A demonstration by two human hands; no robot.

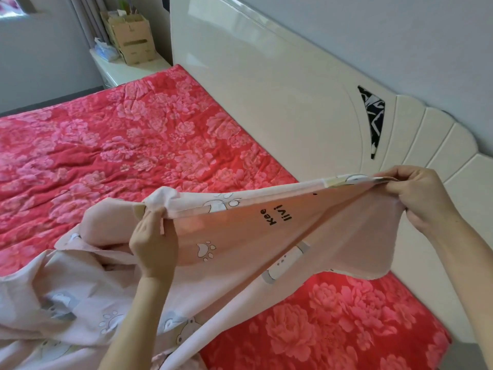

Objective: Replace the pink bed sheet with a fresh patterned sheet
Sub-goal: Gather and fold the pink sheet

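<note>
Nearest the camera, a pale pink cotton sheet printed with cartoon bears and paw prints (66,289) lies heaped in loose folds over the near side of the bed, and both bare forearms rise above it. The left hand (153,241) has its fingers curled tight around a bunched stretch of the sheet's hem. The right hand (421,193), closer to the headboard, pinches the same hem near a corner between curled fingers and thumb. Between the two hands the hem runs straight and taut in the air. The cloth below it hangs in a shallow sling, showing black lettering and a paw print, and its lower part drapes back toward the heap. The sheet is thus partly lifted over the head end of the bed and partly piled on its near side.

Beneath and beyond it, a red quilted cover with large pink flowers (120,145) spreads wrinkled over the mattress, reaching the foot of a glossy cream headboard (266,89). The headboard has fan-shaped grooved panels at its right end and a narrow curved inset patterned in black and white (373,116).

Past the far side of the bed stands a cream bedside cabinet (128,72). It carries an open brown cardboard box (133,38) and a crumpled blue-and-white packet (105,50) just beside it. Grey curtain folds (88,20) hang behind the box, and plain pale grey walls (373,36) close the room.
</note>
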